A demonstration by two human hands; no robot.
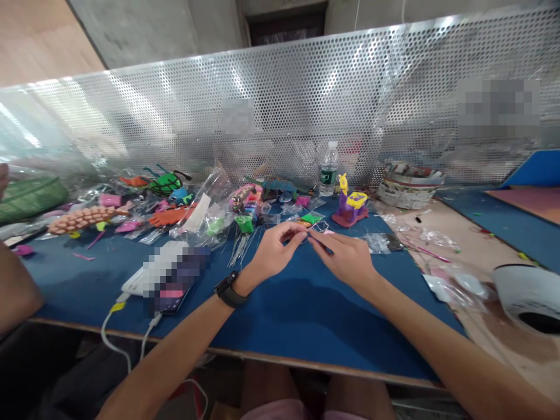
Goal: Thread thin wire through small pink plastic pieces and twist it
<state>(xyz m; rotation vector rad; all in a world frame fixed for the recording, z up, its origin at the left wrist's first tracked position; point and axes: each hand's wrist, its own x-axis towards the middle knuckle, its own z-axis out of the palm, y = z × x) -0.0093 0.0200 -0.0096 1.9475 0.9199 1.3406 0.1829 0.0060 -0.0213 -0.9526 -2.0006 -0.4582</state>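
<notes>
Two hands (275, 252) (345, 256), fingers pinching thin wire (315, 240)

Bare blue mat (280, 315) lies near; bagged toys (205, 221) and a bottle (328, 169) crowd behind.

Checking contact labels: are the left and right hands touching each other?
Touching. The head view shows the left hand and right hand meeting at the fingertips above the blue table, no gap visible.

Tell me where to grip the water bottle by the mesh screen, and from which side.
Grip the water bottle around its labelled middle, coming from the front, probably with the right hand. It stands upright close to the perforated screen, so the back is closed off, and the purple toy crowds its lower right.
</notes>
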